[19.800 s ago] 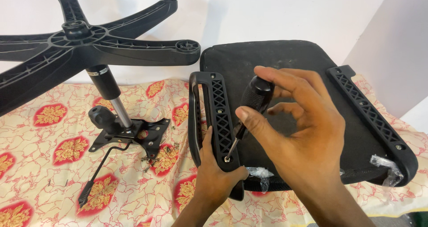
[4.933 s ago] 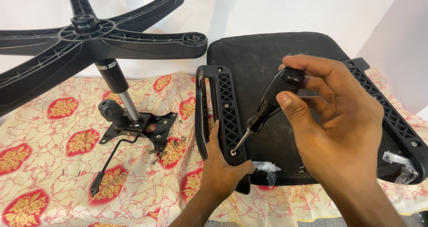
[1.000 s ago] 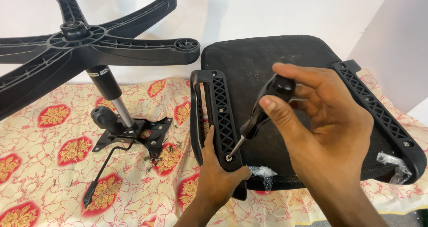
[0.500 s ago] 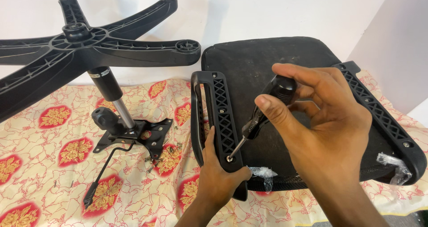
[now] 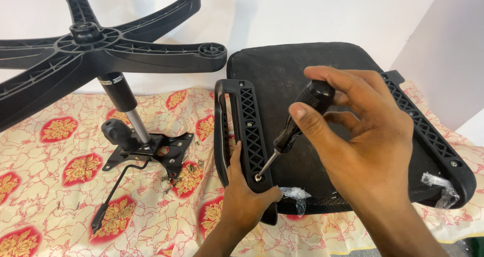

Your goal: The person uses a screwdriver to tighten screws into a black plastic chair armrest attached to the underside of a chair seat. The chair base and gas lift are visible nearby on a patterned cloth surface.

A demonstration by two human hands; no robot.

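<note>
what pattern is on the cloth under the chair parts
Cream cloth with red veining and red medallions holding gold flowers, seen in the head view.

The left hand (image 5: 246, 199) rises from the near edge, forearm angled up and right, thumb extended upward, fingers curled in a firm grasp. The right hand (image 5: 363, 141) sits right of it and higher, palm facing left, thumb and fingertips pinched together at the upper left, remaining fingers loosely bent, forearm running toward the near right.
</note>
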